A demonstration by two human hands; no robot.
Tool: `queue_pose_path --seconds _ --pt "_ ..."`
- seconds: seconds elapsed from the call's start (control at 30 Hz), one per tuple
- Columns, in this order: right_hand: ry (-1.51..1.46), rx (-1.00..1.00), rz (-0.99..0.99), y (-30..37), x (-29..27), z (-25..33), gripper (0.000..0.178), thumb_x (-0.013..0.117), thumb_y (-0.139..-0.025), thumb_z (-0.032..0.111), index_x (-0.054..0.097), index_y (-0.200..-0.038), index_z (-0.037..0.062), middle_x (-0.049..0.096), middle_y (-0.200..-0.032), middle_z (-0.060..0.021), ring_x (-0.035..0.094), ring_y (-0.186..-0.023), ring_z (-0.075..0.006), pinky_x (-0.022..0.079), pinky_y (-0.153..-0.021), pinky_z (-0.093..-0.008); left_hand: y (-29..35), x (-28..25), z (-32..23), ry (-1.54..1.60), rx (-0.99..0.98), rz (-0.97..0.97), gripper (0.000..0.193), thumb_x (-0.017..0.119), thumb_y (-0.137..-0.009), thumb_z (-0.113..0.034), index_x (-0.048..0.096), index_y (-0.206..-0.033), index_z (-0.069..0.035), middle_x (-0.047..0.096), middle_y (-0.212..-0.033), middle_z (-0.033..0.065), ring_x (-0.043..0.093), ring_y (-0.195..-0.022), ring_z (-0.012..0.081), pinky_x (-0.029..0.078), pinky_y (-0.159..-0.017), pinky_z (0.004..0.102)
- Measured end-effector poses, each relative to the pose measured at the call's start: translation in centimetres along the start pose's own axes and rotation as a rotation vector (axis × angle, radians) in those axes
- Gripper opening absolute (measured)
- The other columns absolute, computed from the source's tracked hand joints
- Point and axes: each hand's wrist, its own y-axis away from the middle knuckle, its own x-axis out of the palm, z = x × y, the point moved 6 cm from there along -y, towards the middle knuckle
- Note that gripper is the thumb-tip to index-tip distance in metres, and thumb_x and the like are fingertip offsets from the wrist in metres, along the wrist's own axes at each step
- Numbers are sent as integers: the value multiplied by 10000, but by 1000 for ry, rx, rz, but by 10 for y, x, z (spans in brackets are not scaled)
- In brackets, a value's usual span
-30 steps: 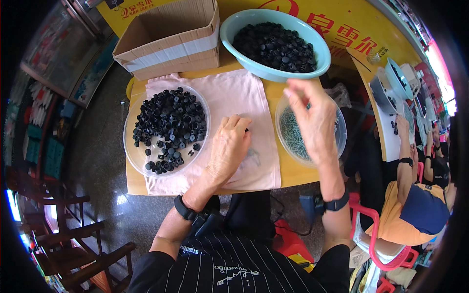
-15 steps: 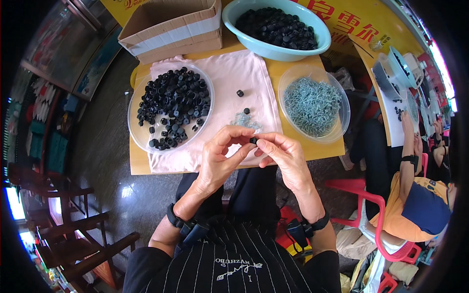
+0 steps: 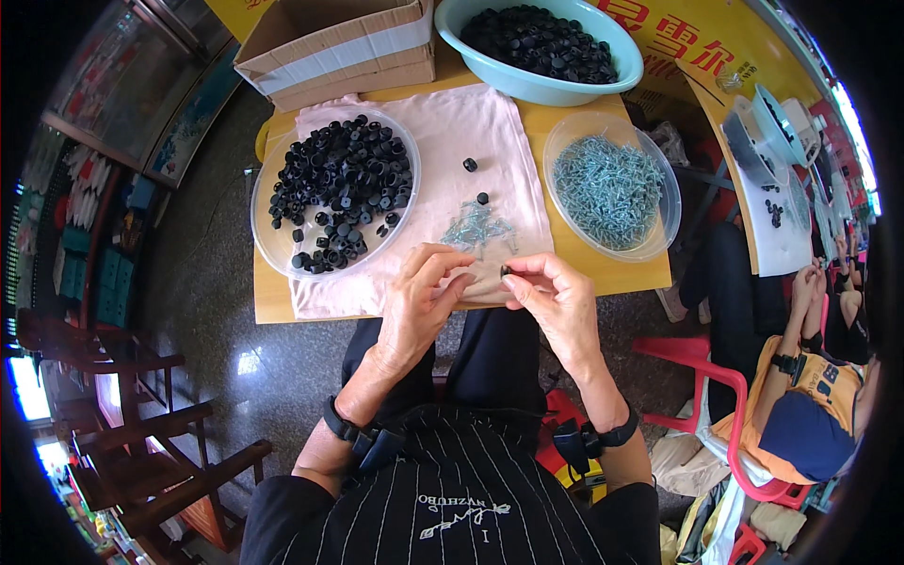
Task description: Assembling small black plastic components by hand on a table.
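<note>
Cap [image 3: 506,270] pinched at the lower edge of a crowded counter [image 3: 645,274]

Right hand [image 3: 562,299], just right of the frame's centre, grips the small black cap between thumb and forefinger, above the lower part of a pink cloth [image 3: 443,122]. Left hand [image 3: 414,301] faces it from the left, its fingers bent and the thumb close to the forefinger; whether anything is pinched there I cannot tell. A gap parts the two.

Directly above them in the frame, a loose pile of screws [image 3: 476,226] lies on the cloth, and two loose caps [image 3: 470,165] sit beyond it, one near the pile, one higher up. At centre left, a clear tray [image 3: 273,245] heaped with black caps [image 3: 339,179] overlaps the cloth; at centre right, a clear tub [image 3: 671,205] holds a dense mass of silvery screws [image 3: 607,193]. Along the top, a cardboard box [image 3: 339,66] and a pale blue basin [image 3: 537,87] of more black pieces [image 3: 541,42] block the counter's upper side, both cut by the frame's edge.

At the right margin are a seated person [image 3: 800,405] in orange and navy, a red plastic chair [image 3: 730,377] and a second counter [image 3: 749,226]. Dark wooden chairs [image 3: 160,461] stand lower left.
</note>
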Motion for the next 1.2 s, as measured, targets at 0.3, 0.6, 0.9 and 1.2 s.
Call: queue_pose_path --seconds 0.3,0.6,0.9,1.2 --pt "782 -460 -100 3 1 24 181 655 -743 -26 591 -903 30 570 -836 -98 592 -786 -282 491 -696 -359 -16 10 -6 -401 215 0 99 659 -760 -43 627 -854 -47 531 -858 78 533 -800 258 461 -682 360" --pt "872 -500 -57 3 -1 26 178 659 -772 -2 616 -941 29 582 -840 -79 597 -800 -227 494 -681 -332 -16 8 -3 -256 201 -3 161 681 -761 -12 653 -914 -53 552 -915 80 582 -816 223 471 -699 288" --pt "-188 79 144 -1 -12 6 207 666 -854 67 639 -1045 -10 647 -857 -50 561 -677 -65 472 -588 -196 0 15 5 687 -281 112 110 608 -892 -18 623 -997 13 620 -947 27 597 -868 89 501 -772 226" --pt "-457 209 166 2 -5 8 234 663 -858 77 622 -1071 -10 672 -898 -80 586 -708 -77 466 -555 -195 2 14 -8 778 -253 105 130 635 -881 -54 616 -983 25 639 -915 32 607 -861 83 499 -768 225"
